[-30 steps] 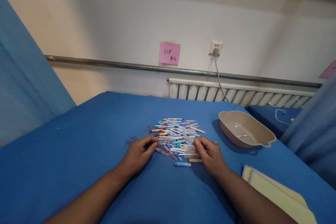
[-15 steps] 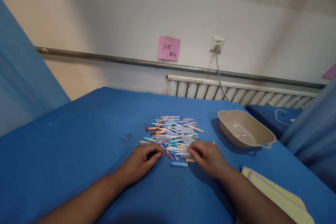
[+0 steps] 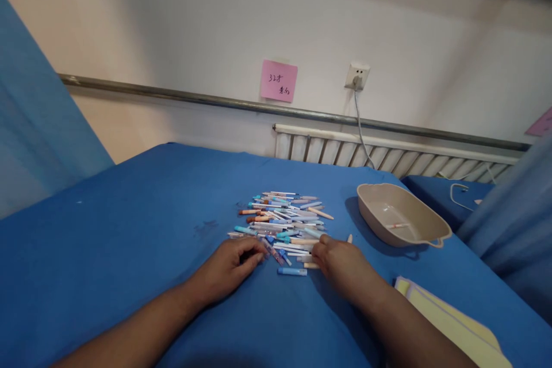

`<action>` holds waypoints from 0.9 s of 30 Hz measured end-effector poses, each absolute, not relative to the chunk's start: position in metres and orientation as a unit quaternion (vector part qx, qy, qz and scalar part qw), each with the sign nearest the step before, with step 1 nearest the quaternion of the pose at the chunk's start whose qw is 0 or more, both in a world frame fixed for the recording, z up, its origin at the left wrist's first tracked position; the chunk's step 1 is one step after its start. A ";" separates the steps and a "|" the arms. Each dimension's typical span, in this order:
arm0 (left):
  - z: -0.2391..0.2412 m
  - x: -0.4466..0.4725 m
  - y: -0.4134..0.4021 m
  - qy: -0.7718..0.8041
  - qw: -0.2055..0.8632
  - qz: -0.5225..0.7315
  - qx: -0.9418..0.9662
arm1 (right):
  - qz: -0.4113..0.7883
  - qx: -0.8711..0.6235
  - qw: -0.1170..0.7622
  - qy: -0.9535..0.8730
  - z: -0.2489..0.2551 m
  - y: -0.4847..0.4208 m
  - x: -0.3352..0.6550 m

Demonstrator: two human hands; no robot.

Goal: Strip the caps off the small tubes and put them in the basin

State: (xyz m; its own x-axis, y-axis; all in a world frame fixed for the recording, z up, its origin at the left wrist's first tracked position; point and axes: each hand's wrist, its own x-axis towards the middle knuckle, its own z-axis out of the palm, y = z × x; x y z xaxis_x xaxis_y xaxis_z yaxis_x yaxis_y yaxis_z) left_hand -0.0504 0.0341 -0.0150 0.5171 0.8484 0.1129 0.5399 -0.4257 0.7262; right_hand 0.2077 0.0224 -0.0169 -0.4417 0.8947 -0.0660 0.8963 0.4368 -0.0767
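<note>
Pen heap as dial centre, twelve toward the wall, we list:

- Table (image 3: 142,230): broad, under smooth, matt blue cloth.
- Curtains, two, of soft blue fabric: one (image 3: 38,121) at ten o'clock, one (image 3: 513,218) at three.
- Radiator (image 3: 328,149): white, ribbed, at one o'clock.
- Basin (image 3: 366,207): beige, glossy, apparently plastic, rounded with a looped handle; at three o'clock, holding one slim pen (image 3: 397,225).
- Stack (image 3: 448,316): flat, yellow, lilac-edged, at four o'clock; material uncertain.
- Pen heap (image 3: 280,215): slender barrels, mostly lying crosswise, in white, pale blue, turquoise, orange and clear pinkish casing.
- Right hand (image 3: 340,261): at four o'clock, fingers bent down over the heap's near edge; the heap lies at its ten. We cannot tell whether it pinches a pen.
- Left hand (image 3: 241,261): at eight o'clock, thumb and fingers curved in a loose ring beside the pinkish barrels; the heap lies at its two. Any grip we cannot tell.
- Pink note (image 3: 279,80): square paper, handwritten, twelve o'clock.
- Blue-capped marker (image 3: 292,271): thick, cylindrical, at six o'clock between the hands.
</note>
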 end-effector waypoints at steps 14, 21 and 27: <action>-0.009 -0.056 0.037 0.451 0.283 0.272 0.801 | -0.128 0.518 -0.056 0.844 -0.017 0.023 0.213; -0.004 -0.066 0.040 0.466 0.234 0.275 0.808 | -0.116 0.534 -0.019 0.837 -0.020 0.026 0.215; -0.002 -0.072 0.043 0.490 0.210 0.306 0.789 | -0.187 0.525 -0.071 0.827 -0.020 0.025 0.219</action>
State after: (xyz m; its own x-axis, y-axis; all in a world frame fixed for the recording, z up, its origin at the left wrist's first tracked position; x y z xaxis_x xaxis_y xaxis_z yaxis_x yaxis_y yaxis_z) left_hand -0.0719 0.0433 -0.0024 0.3333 0.9014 0.2763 0.6444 -0.4317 0.6311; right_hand 0.2190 0.0249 -0.0199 -0.4388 0.8952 -0.0784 0.8416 0.3789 -0.3848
